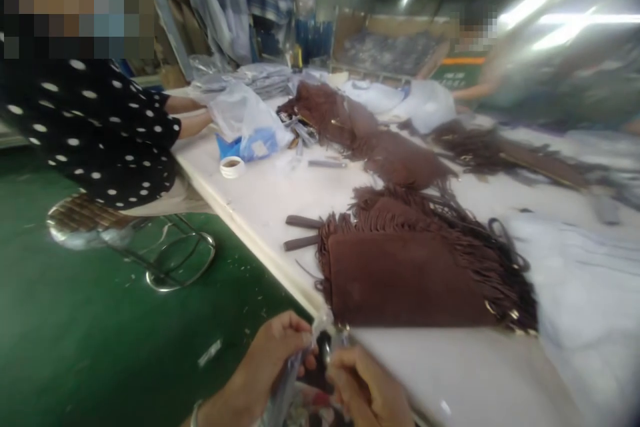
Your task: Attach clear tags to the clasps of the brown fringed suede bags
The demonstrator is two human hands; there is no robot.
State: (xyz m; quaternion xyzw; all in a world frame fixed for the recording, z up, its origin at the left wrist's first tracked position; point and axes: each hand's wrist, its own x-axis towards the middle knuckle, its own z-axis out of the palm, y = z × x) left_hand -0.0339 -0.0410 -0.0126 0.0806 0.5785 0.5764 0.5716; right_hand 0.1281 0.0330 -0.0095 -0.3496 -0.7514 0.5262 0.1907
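Observation:
My left hand and my right hand meet at the bottom of the view, at the near edge of a white table. Both pinch a small clear plastic bag with a dark item inside that I cannot make out. Just beyond my hands lies a brown suede fringed bag, flat on the table. Two short brown suede strips lie to its left.
More brown fringed bags lie farther up the table, with a roll of tape and plastic bags. A person in a black polka-dot top sits on a metal stool at left. Another person stands at the far side. Green floor at left.

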